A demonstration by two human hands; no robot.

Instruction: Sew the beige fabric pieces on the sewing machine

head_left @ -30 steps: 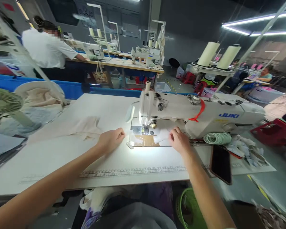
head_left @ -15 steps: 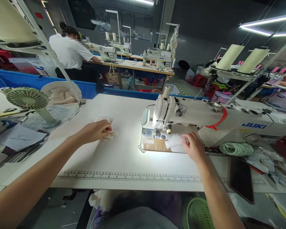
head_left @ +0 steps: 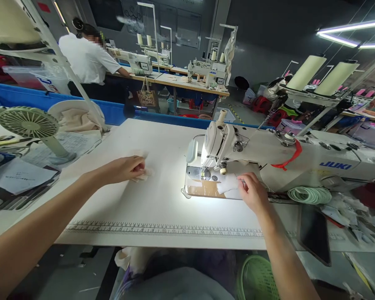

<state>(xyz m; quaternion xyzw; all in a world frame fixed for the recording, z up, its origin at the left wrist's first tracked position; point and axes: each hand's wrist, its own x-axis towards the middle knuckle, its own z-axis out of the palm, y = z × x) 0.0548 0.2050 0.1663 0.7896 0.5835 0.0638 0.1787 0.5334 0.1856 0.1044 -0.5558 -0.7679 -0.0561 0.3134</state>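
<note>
My left hand (head_left: 133, 168) is closed on small cream fabric pieces (head_left: 141, 175) over the white tabletop, left of the sewing machine (head_left: 218, 146). Motion blurs these pieces, so their outline is unclear. On the machine bed, my right hand (head_left: 252, 188) has its thumb and fingers pinched at the right edge of a white fabric piece (head_left: 227, 184). That piece lies flat beside a brown strip (head_left: 203, 187), to the right of the lit needle area. The tips of my right fingers are partly hidden.
A printed ruler (head_left: 162, 230) runs along the table's front edge. At left stand a green fan (head_left: 29, 123) and papers (head_left: 18, 175). On the right lie a phone (head_left: 314, 233), coiled green cord (head_left: 309, 195) and scraps (head_left: 359, 216). A person (head_left: 86, 54) sits at another machine beyond.
The view has shifted slightly. Both hands stay almost in place; the cream pieces under my left hand have moved a little and are blurred.
</note>
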